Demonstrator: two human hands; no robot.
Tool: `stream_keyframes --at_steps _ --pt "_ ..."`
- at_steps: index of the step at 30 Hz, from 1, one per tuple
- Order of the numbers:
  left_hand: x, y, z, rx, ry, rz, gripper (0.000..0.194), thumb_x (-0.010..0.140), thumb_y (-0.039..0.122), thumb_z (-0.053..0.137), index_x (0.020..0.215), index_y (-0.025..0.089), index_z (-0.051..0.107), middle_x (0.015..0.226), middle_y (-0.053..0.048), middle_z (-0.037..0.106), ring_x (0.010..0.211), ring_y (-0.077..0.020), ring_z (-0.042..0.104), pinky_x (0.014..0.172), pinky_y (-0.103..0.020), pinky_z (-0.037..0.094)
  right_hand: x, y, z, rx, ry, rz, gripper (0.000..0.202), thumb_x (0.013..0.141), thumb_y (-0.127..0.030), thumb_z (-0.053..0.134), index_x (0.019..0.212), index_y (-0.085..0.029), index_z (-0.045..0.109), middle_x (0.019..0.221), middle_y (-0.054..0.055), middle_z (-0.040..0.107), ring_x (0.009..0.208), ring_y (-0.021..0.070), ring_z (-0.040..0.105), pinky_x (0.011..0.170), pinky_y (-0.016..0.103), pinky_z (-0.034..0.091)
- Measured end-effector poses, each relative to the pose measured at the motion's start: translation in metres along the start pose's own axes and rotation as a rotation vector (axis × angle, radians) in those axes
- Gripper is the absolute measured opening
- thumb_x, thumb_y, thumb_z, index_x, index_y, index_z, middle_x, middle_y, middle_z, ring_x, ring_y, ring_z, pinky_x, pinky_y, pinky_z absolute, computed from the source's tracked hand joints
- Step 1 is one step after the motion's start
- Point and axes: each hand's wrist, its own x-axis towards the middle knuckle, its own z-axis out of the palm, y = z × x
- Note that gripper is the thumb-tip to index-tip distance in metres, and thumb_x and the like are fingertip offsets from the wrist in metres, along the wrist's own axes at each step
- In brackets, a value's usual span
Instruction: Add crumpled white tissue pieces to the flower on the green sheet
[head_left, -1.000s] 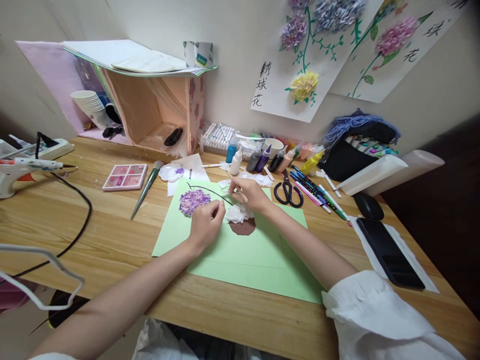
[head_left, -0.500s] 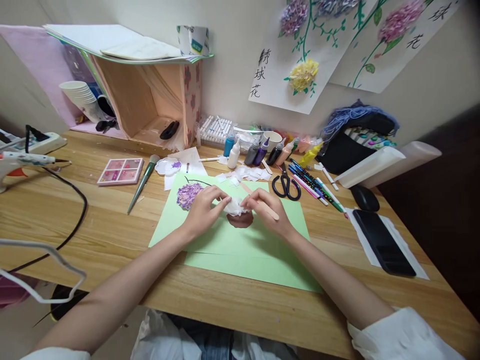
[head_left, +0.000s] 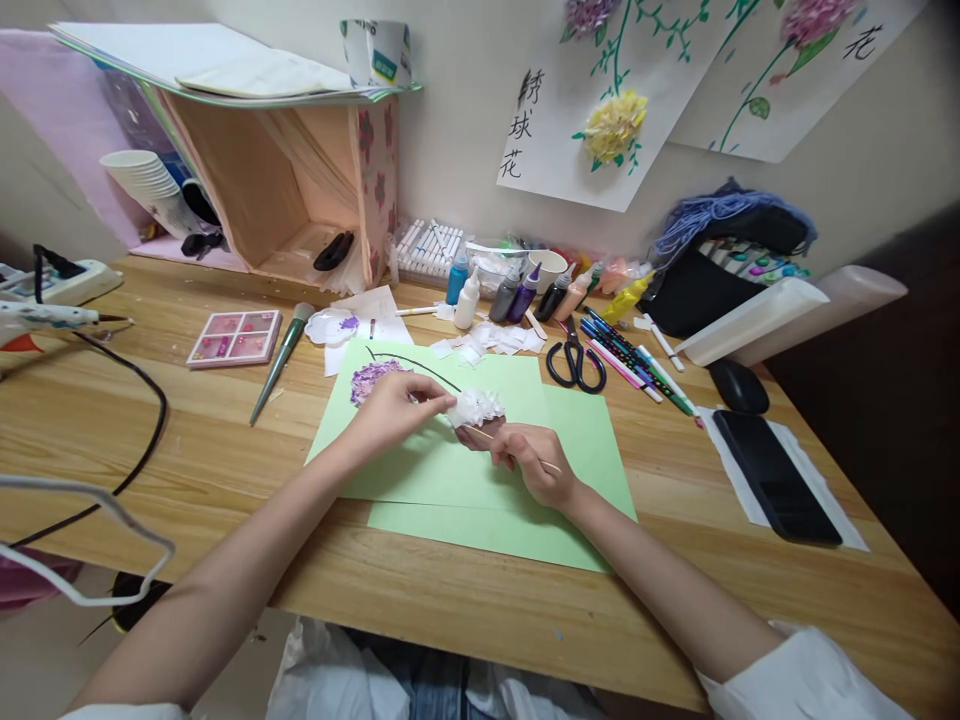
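Note:
A wooden craft stick (head_left: pixel 544 464) sits in my closed right hand (head_left: pixel 536 462), its thin edge turned up and its tip over a brown rounded piece (head_left: pixel 471 436). Against the brown piece lies a cluster of white crumpled paper petals (head_left: pixel 480 405). My left hand (head_left: pixel 397 408) has thumb and forefinger pinched together at the left edge of this cluster; anything between the fingertips is hidden. Under both hands are overlapping green sheets (head_left: pixel 480 490). Partly behind my left hand is a purple paper flower (head_left: pixel 372 380), and a dark curved stem line (head_left: pixel 420 364) runs toward the white petals.
Behind the sheets lie white paper scraps (head_left: pixel 510 338), black scissors (head_left: pixel 576 362) and several glue bottles (head_left: pixel 504 298). Pens (head_left: pixel 622 350) and a phone (head_left: pixel 776 475) lie on the right. A palette (head_left: pixel 234 338), brush (head_left: pixel 281 362) and glue gun (head_left: pixel 45 320) are left.
My right hand has moved down from the white petals and turned, so the craft stick now shows edge-on and points at the brown piece. My left hand has shifted slightly left.

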Motion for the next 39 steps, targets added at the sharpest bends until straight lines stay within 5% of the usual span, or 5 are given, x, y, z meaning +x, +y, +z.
stream_keyframes --at_steps 4,10,17,25,39 --pt "-0.006 -0.002 0.009 0.091 -0.094 0.011 0.016 0.074 0.033 0.064 0.072 0.021 0.074 0.072 -0.003 0.073 0.065 -0.016 0.062 0.06 -0.026 0.042 -0.002 0.002 0.0 0.046 0.039 0.088 0.055 0.096 -0.046 0.021 0.062 -0.02 0.056 0.052 0.0 0.047 0.05 0.014 0.046 0.056 0.028 0.039" --pt "-0.01 -0.001 0.017 0.29 -0.016 0.058 0.015 0.076 0.032 0.063 0.073 0.022 0.073 0.071 -0.002 0.072 0.062 -0.0155 0.059 0.056 -0.025 0.037 -0.002 0.001 0.0 0.082 0.062 0.132 0.057 0.095 -0.048 0.022 0.061 -0.02 0.057 0.051 0.0 0.047 0.049 0.0141 0.046 0.055 0.029 0.038" --pt "-0.009 -0.004 0.02 0.373 0.035 0.095 0.014 0.077 0.03 0.061 0.072 0.02 0.069 0.075 -0.002 0.069 0.067 -0.0158 0.057 0.059 -0.026 0.037 -0.008 0.001 -0.003 0.082 0.084 0.024 0.061 0.093 -0.053 0.018 0.055 -0.022 0.053 0.049 0.001 0.047 0.047 0.0153 0.045 0.053 0.031 0.039" --pt "-0.009 -0.004 0.022 0.353 0.024 0.081 0.013 0.077 0.029 0.061 0.072 0.019 0.067 0.074 -0.002 0.069 0.069 -0.0162 0.058 0.06 -0.025 0.038 -0.003 0.0 0.0 -0.057 -0.001 -0.224 0.047 0.096 -0.031 0.019 0.062 -0.022 0.051 0.054 0.001 0.053 0.05 0.0146 0.049 0.058 0.029 0.041" --pt "-0.009 -0.003 0.023 0.337 0.066 0.049 0.024 0.083 0.036 0.054 0.07 0.018 0.062 0.07 -0.001 0.066 0.063 -0.0143 0.055 0.058 -0.025 0.034 -0.003 0.002 0.004 -0.082 0.038 -0.184 0.046 0.097 -0.032 0.023 0.061 -0.021 0.051 0.053 0.0 0.053 0.051 0.0129 0.05 0.056 0.027 0.04"
